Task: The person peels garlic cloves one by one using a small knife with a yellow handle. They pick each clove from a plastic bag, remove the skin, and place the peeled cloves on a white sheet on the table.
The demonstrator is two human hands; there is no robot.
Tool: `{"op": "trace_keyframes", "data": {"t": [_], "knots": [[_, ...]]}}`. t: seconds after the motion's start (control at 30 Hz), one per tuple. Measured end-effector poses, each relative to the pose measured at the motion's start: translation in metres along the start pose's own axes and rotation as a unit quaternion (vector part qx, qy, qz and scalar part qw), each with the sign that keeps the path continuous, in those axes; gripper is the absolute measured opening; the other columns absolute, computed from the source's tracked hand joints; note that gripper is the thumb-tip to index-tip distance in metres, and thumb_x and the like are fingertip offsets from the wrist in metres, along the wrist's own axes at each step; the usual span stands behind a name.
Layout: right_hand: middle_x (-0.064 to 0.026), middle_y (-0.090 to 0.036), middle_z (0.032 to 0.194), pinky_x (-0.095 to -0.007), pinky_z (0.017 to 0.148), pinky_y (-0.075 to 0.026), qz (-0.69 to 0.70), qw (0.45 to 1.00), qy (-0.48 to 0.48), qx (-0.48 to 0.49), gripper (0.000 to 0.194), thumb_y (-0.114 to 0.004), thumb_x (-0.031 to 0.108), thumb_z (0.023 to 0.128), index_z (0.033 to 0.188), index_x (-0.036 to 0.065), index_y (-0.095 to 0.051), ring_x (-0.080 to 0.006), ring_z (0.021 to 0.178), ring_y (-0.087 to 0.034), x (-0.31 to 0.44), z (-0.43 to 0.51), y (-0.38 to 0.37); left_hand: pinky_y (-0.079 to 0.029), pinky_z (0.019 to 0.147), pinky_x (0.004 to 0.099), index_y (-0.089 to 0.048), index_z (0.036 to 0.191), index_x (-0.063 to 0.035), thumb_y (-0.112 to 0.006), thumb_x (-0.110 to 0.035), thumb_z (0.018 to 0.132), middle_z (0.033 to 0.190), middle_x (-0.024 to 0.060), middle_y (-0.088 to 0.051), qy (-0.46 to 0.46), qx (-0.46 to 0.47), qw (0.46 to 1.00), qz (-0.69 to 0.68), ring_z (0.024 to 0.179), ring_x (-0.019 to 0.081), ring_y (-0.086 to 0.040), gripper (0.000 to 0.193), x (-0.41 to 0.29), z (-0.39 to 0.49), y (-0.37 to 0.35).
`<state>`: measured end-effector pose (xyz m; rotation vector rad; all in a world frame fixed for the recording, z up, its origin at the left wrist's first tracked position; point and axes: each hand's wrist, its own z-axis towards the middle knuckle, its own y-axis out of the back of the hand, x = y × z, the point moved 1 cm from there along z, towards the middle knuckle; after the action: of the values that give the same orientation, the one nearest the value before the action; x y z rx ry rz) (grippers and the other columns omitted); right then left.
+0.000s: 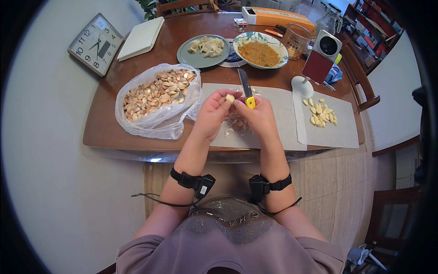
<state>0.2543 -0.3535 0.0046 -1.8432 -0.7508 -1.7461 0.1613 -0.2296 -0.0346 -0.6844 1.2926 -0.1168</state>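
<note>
Between the thumb and fingers of my left hand (214, 111) is a pale garlic clove (230, 99). My right hand (259, 114) grips a small knife (245, 84) with a yellow handle and dark blade, its tip pointing away from me; the right thumb is at the clove. Under both hands, papery garlic skins (236, 121) lie on a white paper sheet (277, 130). Unpeeled cloves (154, 94) fill an open clear plastic bag (172, 125) at the left. Several peeled cloves (320, 114) rest on another sheet (345, 133) at the right.
Behind the hands stand a plate of dumplings (184, 58) and a patterned bowl of orange-brown food (284, 61). A phone-like device on a round white stand (301, 87), a clear plastic jug (297, 41) and an orange box (284, 19) are at the right. A square clock (95, 44) and white book (141, 38) are back left.
</note>
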Motion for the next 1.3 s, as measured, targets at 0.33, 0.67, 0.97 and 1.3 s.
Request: {"op": "trace_keyframes", "data": {"t": [0.33,0.67,0.97,1.3], "knots": [[-0.002,-0.068,0.077,-0.0246,0.054,-0.048,0.047,0.999,0.003,-0.023,0.015,-0.069,0.011,0.089,0.099,-0.001,-0.069,-0.0068,0.063,-0.061,-0.001,-0.002,-0.002,-0.049,0.107,0.0356,-0.053,0.129,-0.0003,-0.056,-0.01,0.104,0.136,0.0187,-0.06,0.018,0.021,0.997,-0.079,0.125,0.0243,-0.061,0.027,0.0,0.0,0.0],[0.0007,-0.065,0.078,-0.0213,0.053,-0.044,0.032,0.998,0.055,-0.023,0.018,-0.076,0.013,0.089,0.098,0.001,-0.067,-0.0046,0.062,-0.056,-0.008,0.003,0.0,-0.049,0.109,0.0387,-0.055,0.131,0.0002,-0.057,-0.005,0.103,0.137,0.0189,-0.06,0.004,-0.005,0.995,-0.101,0.128,0.0271,-0.06,0.028,0.003,0.0,0.007],[0.0024,-0.064,0.08,-0.0193,0.048,-0.037,0.115,0.993,-0.008,-0.01,0.028,-0.079,0.016,0.089,0.111,0.004,-0.066,-0.0032,0.056,-0.05,-0.006,-0.001,-0.001,-0.052,0.102,0.0318,-0.052,0.142,0.0001,-0.061,-0.003,0.1,0.126,0.013,-0.067,-0.038,0.015,0.998,0.04,0.118,0.019,-0.064,0.043,0.0,0.005,-0.004],[0.0038,-0.058,0.076,-0.0188,0.045,-0.034,0.039,0.97,0.037,-0.239,0.022,-0.077,0.015,0.091,0.108,0.006,-0.065,-0.003,0.054,-0.047,-0.008,0.0,0.079,-0.052,0.094,0.0244,-0.064,0.131,-0.0018,-0.063,-0.001,0.097,0.112,0.0042,-0.07,-0.175,-0.176,0.937,0.245,0.105,0.0105,-0.066,0.034,-0.081,-0.002,0.065]]}}
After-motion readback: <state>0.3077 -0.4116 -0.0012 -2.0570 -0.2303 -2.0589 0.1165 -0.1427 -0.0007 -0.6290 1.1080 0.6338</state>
